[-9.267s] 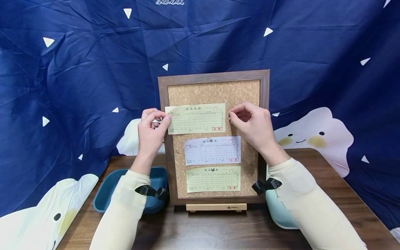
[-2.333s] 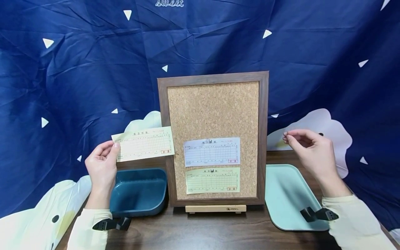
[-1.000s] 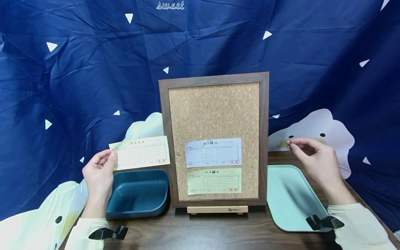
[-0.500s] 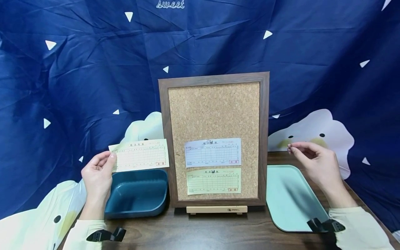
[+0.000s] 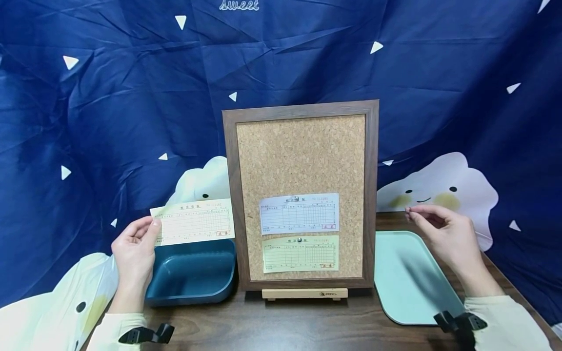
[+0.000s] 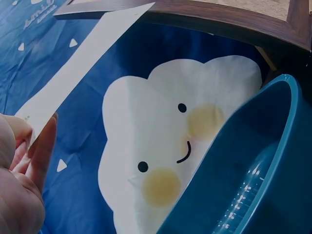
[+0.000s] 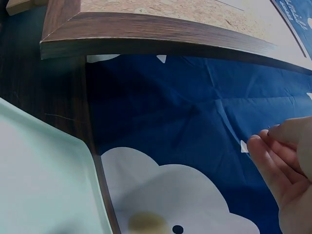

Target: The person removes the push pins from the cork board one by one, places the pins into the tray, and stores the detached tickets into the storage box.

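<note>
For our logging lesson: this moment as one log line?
left hand: holds pale yellow paper slip; right hand: pinches tiny indistinct object; brown-framed cork board: two pinned paper slips

Table (image 5: 281,326) under bin (image 5: 193,294), stand (image 5: 305,294), tray (image 5: 401,287)

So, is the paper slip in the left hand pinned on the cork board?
No, the left hand pinches the paper slip by its left end, and no part of it covers the cork board.
</note>
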A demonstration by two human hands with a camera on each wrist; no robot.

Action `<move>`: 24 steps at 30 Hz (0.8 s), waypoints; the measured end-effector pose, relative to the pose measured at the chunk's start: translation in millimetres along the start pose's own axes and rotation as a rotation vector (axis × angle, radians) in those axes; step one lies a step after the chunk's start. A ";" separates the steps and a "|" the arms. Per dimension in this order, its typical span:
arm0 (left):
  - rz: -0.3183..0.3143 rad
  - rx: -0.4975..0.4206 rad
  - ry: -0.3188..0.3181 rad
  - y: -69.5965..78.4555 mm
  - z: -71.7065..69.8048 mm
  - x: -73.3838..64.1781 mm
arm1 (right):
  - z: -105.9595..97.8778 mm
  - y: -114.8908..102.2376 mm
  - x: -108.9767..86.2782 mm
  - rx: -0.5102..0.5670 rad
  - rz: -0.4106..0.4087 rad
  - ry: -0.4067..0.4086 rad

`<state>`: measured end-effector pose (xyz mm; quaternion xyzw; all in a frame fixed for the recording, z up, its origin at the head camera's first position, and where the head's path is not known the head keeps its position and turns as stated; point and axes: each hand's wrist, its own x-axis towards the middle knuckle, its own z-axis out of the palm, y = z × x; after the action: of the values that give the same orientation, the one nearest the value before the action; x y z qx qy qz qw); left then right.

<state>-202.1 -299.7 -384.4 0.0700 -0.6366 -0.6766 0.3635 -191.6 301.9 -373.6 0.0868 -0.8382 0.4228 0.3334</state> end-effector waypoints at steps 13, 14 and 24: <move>-0.033 0.060 0.005 -4.0 -6.7 -1.2 | -2.1 13.6 -10.9 -0.007 0.048 -0.016; -0.035 0.059 0.006 -4.3 -7.1 -1.2 | -2.3 15.0 -11.6 -0.008 0.050 -0.016; -0.048 0.062 0.005 -9.7 -13.4 -1.4 | -2.5 25.0 -18.4 -0.032 0.063 -0.010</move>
<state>-197.5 -310.5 -396.2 0.0981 -0.6544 -0.6649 0.3465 -187.0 317.0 -400.5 0.0571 -0.8487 0.4194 0.3171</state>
